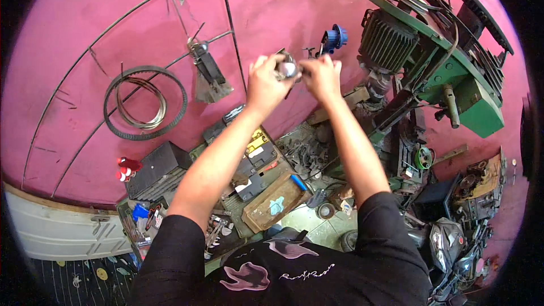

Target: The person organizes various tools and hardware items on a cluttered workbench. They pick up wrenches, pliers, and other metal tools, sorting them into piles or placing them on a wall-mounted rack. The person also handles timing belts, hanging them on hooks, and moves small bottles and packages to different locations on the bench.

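Note:
Both my arms reach forward, with the hands raised close together in front of the pink wall. My left hand [265,84] is closed around a small shiny metal part [288,69] with a rounded, silvery face; its exact kind is too blurred to tell. Right beside it, my right hand [323,81] has its fingers pinched together against the part's right side. Whatever those fingers hold is hidden and smeared. Just beyond the right hand, a blue round plastic piece [335,38] shows against the wall.
A green drill press [453,79] with motor and pulleys stands at right. On the left wall hang a black ribbed belt [182,102] and a bent metal frame [226,0]. Below lies a cluttered bench with a wooden tray [260,211], a black drawer box [161,170] and loose metal parts [303,150].

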The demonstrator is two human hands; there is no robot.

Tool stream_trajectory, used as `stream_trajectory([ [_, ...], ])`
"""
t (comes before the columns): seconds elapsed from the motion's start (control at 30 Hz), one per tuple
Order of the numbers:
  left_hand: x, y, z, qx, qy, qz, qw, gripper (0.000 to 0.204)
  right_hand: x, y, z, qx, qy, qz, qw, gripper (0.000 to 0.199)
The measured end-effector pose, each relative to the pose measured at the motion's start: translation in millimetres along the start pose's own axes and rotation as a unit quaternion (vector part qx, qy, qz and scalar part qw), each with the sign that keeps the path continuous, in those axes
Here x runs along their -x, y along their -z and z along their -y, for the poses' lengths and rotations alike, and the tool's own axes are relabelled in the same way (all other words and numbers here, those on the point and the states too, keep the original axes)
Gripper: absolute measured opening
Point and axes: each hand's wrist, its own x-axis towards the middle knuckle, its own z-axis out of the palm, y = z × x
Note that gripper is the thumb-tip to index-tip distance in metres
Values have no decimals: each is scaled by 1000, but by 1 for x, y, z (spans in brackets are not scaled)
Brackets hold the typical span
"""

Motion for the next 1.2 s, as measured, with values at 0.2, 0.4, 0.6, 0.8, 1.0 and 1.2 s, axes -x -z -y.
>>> stream_trajectory([
  [0.2, -37, -70, 39, 36, 79, 34, 996, 39, -62, -17, -55, 138, 104, 111, 979, 13],
  [0.4, -43, -102, 42, 6, 45, 53, 998, 41, -67, -15, -72, 156, 143, 89, 973, 7],
  [0.6, -60, -121, 56, -71, 27, 137, 988, 26, -83, 40, -56, -55, 60, 50, 995, 40],
  [0.8, -60, -163, 67, -126, 67, 220, 965, 20, -74, 12, -72, 214, 131, 74, 965, 18],
  [1.0, -22, -192, 85, -120, 140, 185, 965, 22, -40, -36, -77, 247, 160, 26, 955, 21],
  [1.2, -10, -199, 85, -113, 149, 187, 964, 24, -26, -67, -87, 339, 137, 16, 931, 23],
])
